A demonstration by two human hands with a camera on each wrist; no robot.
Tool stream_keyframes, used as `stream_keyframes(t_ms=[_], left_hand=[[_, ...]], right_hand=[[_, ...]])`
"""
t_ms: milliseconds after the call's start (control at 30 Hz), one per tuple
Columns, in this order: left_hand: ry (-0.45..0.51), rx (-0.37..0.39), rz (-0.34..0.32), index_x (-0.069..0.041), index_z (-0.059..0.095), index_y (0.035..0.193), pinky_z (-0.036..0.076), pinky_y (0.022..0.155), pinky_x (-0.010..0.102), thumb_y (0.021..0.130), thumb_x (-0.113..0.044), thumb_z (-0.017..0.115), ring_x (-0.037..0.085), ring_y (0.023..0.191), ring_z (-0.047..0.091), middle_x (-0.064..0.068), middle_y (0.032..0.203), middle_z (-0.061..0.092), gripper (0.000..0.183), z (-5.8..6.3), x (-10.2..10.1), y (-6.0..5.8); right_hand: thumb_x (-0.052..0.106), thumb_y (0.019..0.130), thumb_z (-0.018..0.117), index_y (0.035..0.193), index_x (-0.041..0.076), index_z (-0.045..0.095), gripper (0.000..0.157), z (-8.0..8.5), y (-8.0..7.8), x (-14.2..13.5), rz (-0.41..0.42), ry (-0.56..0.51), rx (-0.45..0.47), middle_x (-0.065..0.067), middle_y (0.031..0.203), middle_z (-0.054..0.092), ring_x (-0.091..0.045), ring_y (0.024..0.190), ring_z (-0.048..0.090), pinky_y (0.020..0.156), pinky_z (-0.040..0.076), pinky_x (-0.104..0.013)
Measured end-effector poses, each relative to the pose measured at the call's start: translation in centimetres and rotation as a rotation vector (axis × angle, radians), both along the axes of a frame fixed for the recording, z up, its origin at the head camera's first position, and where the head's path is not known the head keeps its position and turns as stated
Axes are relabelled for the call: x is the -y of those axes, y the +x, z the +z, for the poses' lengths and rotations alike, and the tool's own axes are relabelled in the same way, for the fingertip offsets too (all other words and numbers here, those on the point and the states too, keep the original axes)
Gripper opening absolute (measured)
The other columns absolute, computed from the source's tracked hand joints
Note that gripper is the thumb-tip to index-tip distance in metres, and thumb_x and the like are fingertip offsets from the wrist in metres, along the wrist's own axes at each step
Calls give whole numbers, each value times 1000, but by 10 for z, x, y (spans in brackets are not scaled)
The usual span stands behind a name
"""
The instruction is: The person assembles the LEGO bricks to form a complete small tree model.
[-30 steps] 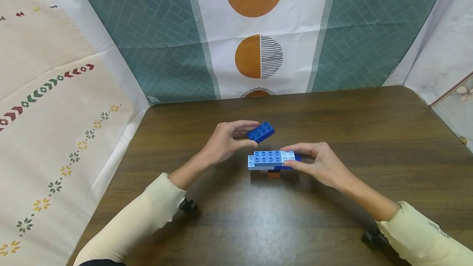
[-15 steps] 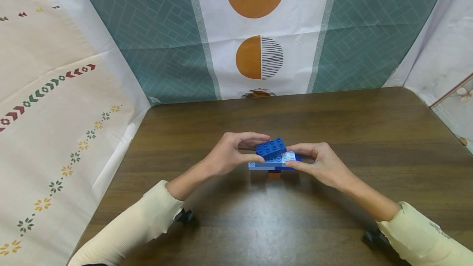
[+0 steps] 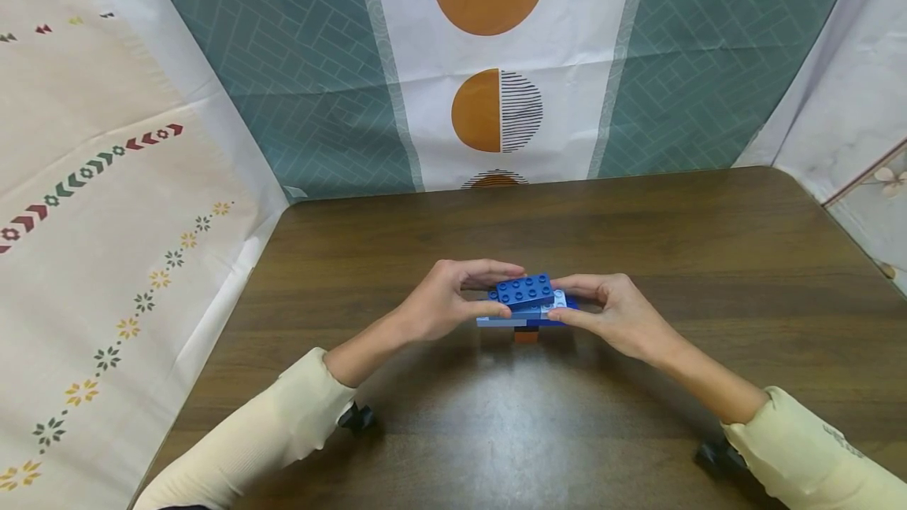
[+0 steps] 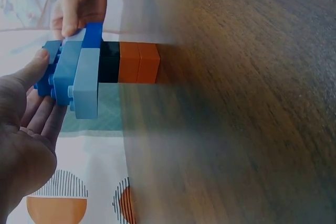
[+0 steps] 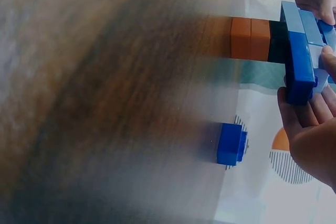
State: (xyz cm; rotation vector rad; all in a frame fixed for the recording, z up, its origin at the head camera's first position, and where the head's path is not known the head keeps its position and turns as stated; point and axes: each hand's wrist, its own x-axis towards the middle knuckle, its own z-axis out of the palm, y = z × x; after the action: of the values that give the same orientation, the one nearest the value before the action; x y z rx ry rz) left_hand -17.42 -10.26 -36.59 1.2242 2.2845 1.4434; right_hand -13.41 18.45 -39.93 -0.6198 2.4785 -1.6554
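A stack of toy building bricks stands on the wooden table, its foot made of two orange bricks [image 4: 139,63] under a black brick [image 4: 109,62]. Across that foot lie a light blue brick [image 4: 85,85] and a dark blue brick [image 5: 300,64], with a medium blue brick [image 4: 68,66] and a pale blue brick [image 3: 559,299] on top. My left hand [image 3: 442,305] pinches a blue eight-stud brick [image 3: 524,291] between thumb and fingers, slightly turned, right over the top layer. At the stack's right end, my right hand [image 3: 623,313] grips the pale blue brick from both sides.
A loose blue brick [image 5: 229,144] sits on the table [image 3: 680,227], seen in the right wrist view. Patterned cloths [image 3: 312,77] hang behind the table's back edge and along both sides.
My left hand has carried the blue eight-stud brick right and down onto the stack's top, turning it closer in line. The right hand has kept its grip in place.
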Motion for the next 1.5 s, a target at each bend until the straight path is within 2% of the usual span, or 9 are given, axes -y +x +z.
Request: stream_keyframes(t_ms=[267,533,933,1100,1233,1333,1500], left_hand=[[2,18,-22,-5,65,144,52,108,33,94,-6,81,12,128,66,4,142,68,52,-4,0,0],[14,35,-16,-8,65,145,52,108,33,97,-8,79,12,128,65,1,143,68,50,-10,1,1],[51,-51,-37,-7,65,144,54,106,33,97,-8,79,14,124,68,4,141,69,49,-20,3,-1],[44,-78,-47,-6,65,144,54,105,33,98,-9,78,15,125,67,6,140,69,48,-20,3,-2],[39,-85,-45,-7,65,145,54,105,33,98,-9,78,16,126,67,7,140,69,48,-19,3,-2],[40,-80,-45,-7,65,145,54,105,33,98,-9,78,16,125,68,7,140,69,49,-19,4,-2],[49,-70,-52,-7,65,144,54,105,34,98,-8,78,14,125,68,6,139,69,48,-21,4,-3]], right_hand=[[16,99,79,135,-3,69,42,0,0,0,2,7,4,-19,130,73,-30,113,73,88,59,-22],[16,99,79,135,-3,69,43,0,0,0,2,26,2,-19,130,72,-30,112,73,89,59,-22],[16,98,80,135,-3,69,43,2,0,0,13,19,13,-19,130,72,-27,109,73,88,59,-23],[17,97,81,139,4,69,45,7,-1,-1,32,15,-9,-14,133,72,-27,113,72,90,59,-24],[13,97,80,140,9,70,44,12,-1,1,32,-54,-66,-9,136,72,-24,122,70,91,60,-26],[11,98,78,137,11,73,39,15,0,3,25,-84,-84,-8,132,74,-21,118,72,88,61,-28],[14,98,80,131,13,77,33,17,2,6,-9,-75,-60,-6,123,77,-22,107,76,79,64,-30]])
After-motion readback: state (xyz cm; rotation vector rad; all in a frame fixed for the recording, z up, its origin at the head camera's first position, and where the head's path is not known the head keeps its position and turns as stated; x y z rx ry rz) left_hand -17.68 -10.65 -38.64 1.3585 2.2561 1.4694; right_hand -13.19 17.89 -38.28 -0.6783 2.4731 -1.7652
